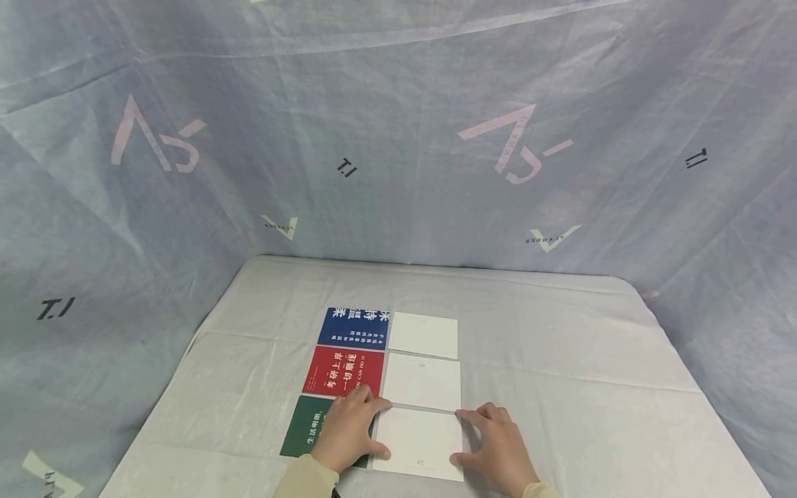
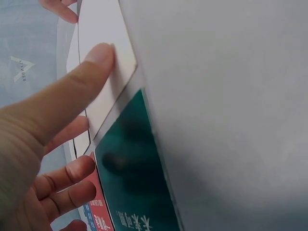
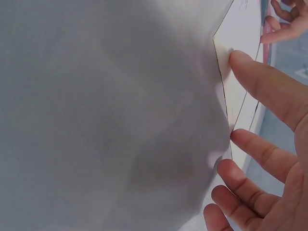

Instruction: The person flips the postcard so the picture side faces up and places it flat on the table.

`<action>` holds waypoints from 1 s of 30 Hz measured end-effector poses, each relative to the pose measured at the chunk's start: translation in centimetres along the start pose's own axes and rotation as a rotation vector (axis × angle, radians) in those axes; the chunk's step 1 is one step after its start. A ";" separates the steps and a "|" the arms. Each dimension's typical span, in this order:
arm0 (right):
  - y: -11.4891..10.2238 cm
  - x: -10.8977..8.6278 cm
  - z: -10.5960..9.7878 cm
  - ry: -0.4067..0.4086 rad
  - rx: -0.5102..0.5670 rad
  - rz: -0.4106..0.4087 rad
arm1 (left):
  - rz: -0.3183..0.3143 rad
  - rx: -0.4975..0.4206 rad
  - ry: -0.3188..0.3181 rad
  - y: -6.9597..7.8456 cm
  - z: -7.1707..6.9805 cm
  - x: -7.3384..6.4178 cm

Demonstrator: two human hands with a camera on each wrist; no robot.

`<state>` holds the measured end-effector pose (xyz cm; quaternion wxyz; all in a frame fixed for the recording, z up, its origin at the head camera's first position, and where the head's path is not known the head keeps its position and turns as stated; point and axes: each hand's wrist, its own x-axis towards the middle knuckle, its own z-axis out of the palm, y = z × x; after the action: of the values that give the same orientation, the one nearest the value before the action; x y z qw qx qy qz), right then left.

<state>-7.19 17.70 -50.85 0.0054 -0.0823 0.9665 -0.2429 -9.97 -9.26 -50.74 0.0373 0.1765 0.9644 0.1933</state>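
the near white card (image 1: 420, 441) is flanked by the left hand (image 1: 350, 427) and the right hand (image 1: 501, 446).
the card is laid flat on the pale surface (image 1: 591, 401), nearest in a column of three, with the middle white card (image 1: 423, 382) and the far white card (image 1: 425, 335) lined up beyond it; its left and right edges are met by thumbs and index fingers, which are held apart in each hand. just to the left, the green card (image 1: 300, 430) is partly covered by the left hand; beyond it, the red card (image 1: 320, 370) and the blue card (image 1: 353, 328) are set in line, printed with white characters. the back is closed off by blue-grey cloth (image 1: 398, 104).
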 end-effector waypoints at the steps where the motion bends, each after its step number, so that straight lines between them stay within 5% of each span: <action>1: 0.0 0.0 0.0 0.001 -0.002 0.002 | 0.000 -0.004 0.000 0.0 0.0 0.0; 30: -0.5 0.1 0.2 0.023 0.049 0.061 | -0.019 -0.060 0.019 -0.1 0.2 -0.4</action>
<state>-7.18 17.18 -50.81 0.0035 -0.0500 0.9624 -0.2669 -9.58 -9.39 -50.97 0.0352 0.1641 0.9602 0.2233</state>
